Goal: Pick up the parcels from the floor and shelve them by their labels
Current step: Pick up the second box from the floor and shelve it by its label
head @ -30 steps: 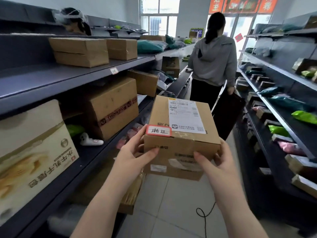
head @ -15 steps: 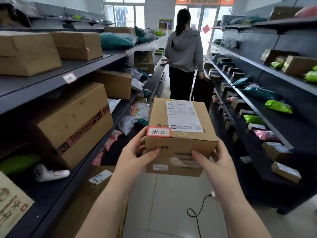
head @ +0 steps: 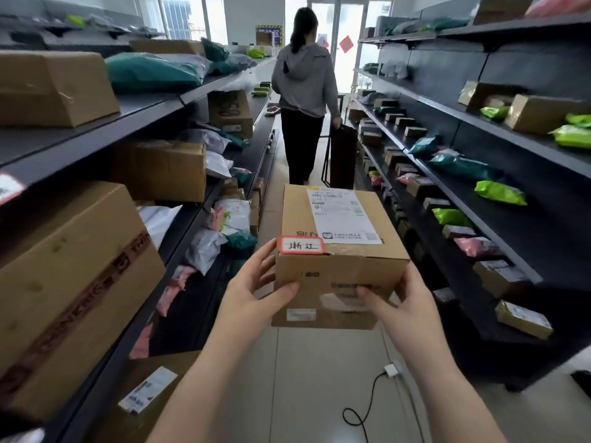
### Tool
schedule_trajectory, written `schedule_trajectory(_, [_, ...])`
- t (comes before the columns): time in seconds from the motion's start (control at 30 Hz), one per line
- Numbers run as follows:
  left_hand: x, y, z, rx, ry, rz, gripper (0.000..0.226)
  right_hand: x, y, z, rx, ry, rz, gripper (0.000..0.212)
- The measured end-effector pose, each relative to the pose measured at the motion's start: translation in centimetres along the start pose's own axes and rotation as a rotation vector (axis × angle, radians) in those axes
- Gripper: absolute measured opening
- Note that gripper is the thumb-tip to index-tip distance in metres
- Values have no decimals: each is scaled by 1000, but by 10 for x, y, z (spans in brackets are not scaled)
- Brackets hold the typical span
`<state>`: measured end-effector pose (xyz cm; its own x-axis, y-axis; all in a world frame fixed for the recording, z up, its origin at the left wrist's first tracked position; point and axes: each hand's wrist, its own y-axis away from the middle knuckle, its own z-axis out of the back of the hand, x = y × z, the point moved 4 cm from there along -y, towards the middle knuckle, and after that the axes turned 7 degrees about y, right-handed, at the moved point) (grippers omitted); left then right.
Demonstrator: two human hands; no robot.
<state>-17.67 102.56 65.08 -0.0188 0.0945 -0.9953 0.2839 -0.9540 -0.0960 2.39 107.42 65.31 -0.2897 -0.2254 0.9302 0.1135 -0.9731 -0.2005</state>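
While both hands clasp it from either side, the cardboard parcel [head: 339, 251] sits at centre frame above the aisle floor [head: 319, 378]: left hand [head: 256, 292] and right hand [head: 403, 308] curled round its near corners, red-bordered label [head: 300, 245] uppermost.

Both forearms extended forward, left hand [head: 252, 292] and right hand [head: 406, 302] curled, gripping opposite sides of something.

Farther down the aisle now than a second ago: big taped carton [head: 64, 282] swollen at 9 o'clock, printed box gone past 8 o'clock. Person in grey hoodie [head: 303, 91] nearer at 12 o'clock; white plug [head: 390, 369] newly visible at 5 o'clock.
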Motion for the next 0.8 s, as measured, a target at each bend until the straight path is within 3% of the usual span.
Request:
schedule_trajectory(0.43, [6,-181,-64,-32,65,-26,65,-37,-193,24,17,-89,51,56])
schedule_trajectory(0.8, [28,-296,-96,-51,104,1,63,-69,-309,29,38,-44,29,56])
